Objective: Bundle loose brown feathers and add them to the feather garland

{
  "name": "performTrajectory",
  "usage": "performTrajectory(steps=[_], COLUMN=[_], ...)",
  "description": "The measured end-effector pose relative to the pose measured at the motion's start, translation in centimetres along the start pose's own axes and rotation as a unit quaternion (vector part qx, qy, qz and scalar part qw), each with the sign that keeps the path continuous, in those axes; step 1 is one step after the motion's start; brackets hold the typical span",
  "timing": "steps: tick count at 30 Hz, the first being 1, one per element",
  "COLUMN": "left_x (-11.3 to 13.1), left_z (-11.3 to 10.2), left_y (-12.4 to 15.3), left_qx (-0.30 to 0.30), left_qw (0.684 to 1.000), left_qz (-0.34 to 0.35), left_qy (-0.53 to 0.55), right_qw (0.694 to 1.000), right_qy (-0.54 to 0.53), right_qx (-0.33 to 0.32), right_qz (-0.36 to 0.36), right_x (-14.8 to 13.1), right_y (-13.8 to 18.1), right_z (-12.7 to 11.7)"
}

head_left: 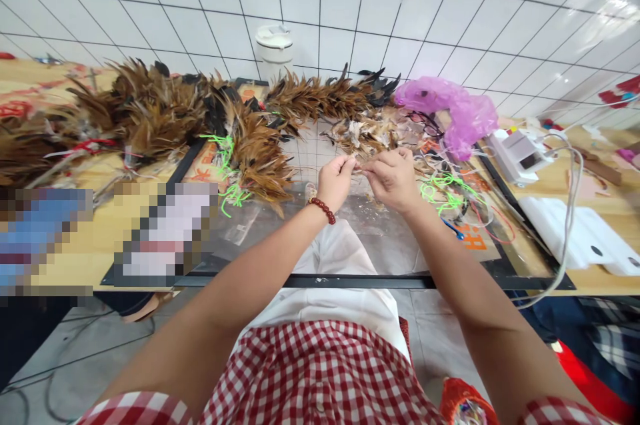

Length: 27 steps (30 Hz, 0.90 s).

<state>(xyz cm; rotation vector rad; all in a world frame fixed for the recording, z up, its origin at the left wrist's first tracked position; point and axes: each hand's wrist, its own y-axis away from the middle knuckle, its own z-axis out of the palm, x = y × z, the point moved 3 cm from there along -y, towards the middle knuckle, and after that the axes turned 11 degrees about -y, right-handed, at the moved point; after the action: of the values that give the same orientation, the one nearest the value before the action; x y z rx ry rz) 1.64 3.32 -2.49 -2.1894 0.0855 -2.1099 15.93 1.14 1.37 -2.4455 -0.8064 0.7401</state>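
I count 2 hands (335, 181), 1 bracelet (324, 209), 3 green string clumps (225, 150), 1 purple bag (457, 108), feathers (260, 158) past counting

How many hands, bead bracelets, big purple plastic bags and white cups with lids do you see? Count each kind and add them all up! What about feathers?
Left hand and right hand: 2
Bead bracelet: 1
Big purple plastic bag: 1
White cup with lid: 1
Total: 5
Brown feathers overlap too much to count.

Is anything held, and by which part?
Cannot be told: the left hand and right hand are close together, but anything held is too small to make out.
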Motion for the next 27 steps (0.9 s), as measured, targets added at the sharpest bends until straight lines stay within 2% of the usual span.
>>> performTrajectory(steps=[5,12,14,16,19,23,27], left_x=[0.7,0.9,1.1,1.4,1.6,1.4,1.3], left_z=[0.3,0.4,0.2,-0.2,-0.6,-0.9,-1.1], left_y=[0.7,0.8,0.6,0.4,0.0,-0.2,-0.4], left_qx=[-0.038,-0.062,-0.037,0.015,0.068,0.085,0.098], left_qw=[0.995,0.979,0.97,0.959,0.948,0.954,0.968], left_qz=[0.045,0.104,0.136,0.168,0.171,0.125,0.099], left_qy=[-0.079,-0.166,-0.195,-0.227,-0.26,-0.258,-0.21], right_qw=[0.999,0.997,0.996,0.995,0.996,0.989,0.983], right_qy=[-0.008,0.002,0.009,0.01,-0.037,-0.135,-0.13], right_qx=[0.043,0.073,0.086,0.09,0.055,-0.041,-0.123], right_qz=[0.025,0.008,0.017,0.039,0.066,0.048,0.036], right_x=[0.3,0.3,0.6,1.4,3.0,4.1,4.2], right_y=[-0.1,-0.1,-0.2,-0.2,-0.2,0.1,0.4], right_z=[-0.2,-0.5,-0.6,-0.6,-0.7,-1.0,-1.4])
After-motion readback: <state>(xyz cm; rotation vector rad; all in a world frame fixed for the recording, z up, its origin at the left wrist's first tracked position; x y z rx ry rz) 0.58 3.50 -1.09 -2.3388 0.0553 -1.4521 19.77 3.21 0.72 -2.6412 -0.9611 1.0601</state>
